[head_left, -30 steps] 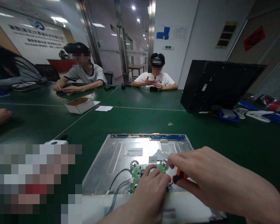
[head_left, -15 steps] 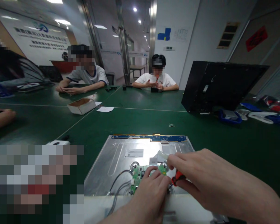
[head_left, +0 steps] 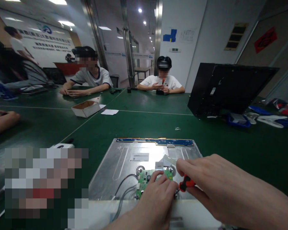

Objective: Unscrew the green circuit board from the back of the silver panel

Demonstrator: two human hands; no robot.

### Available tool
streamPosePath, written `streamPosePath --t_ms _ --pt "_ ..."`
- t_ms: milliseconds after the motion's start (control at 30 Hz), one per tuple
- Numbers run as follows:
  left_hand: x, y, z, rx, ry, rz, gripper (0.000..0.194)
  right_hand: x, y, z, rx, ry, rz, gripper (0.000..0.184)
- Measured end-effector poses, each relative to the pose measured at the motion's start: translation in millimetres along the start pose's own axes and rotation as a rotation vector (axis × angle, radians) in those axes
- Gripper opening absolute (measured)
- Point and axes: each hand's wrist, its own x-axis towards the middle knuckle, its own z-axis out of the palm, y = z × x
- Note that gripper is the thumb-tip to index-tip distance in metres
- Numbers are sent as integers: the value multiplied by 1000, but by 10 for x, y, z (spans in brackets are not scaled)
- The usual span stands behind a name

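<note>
A silver metal panel (head_left: pixel 124 159) lies face down on the green table (head_left: pixel 144 124), with a blue strip board (head_left: pixel 156 141) along its far edge. A small green circuit board (head_left: pixel 145 179) with grey wires (head_left: pixel 122 191) sits near its front. My left hand (head_left: pixel 156 201) rests on that green board, fingers curled and pressing down. My right hand (head_left: pixel 211 185) is closed on a small screwdriver with an orange and black handle (head_left: pixel 186 183), its tip pointing down beside the green board.
A black monitor shell (head_left: pixel 228 89) stands at the right, with blue and white items (head_left: pixel 266 118) beside it. A small open cardboard box (head_left: pixel 85 108) and a paper slip (head_left: pixel 109 111) lie mid-table. Two people sit at the far side; another person's hand (head_left: pixel 2 119) rests at the left.
The view has shifted slightly to the left, so everything sits a little further right. Both hands stay at the green board with the screwdriver in much the same pose.
</note>
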Motion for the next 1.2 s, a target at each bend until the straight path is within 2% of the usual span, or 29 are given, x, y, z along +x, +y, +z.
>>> streamPosePath --t_ms 133,233,467,700,967,1100,1200 --pt "-6 -20 31 11 5 15 35 31 10 20 32 1 55 12" --pt "-12 -33 49 1 25 31 37 51 -1 10 60 -1 45 9" --pt "-8 -63 104 43 9 31 39 74 -93 -76 -12 -47 -15 21" --pt "-12 -40 66 19 25 33 40 109 -94 -95 -18 -103 28 21" --pt "-10 -62 84 38 -24 16 46 95 -14 -11 34 -19 -16 18" --pt "-6 -49 53 37 -40 14 49 105 -51 -35 69 -54 22 10" --pt "-2 -44 41 28 -34 10 50 81 -104 -79 72 -52 0 16"
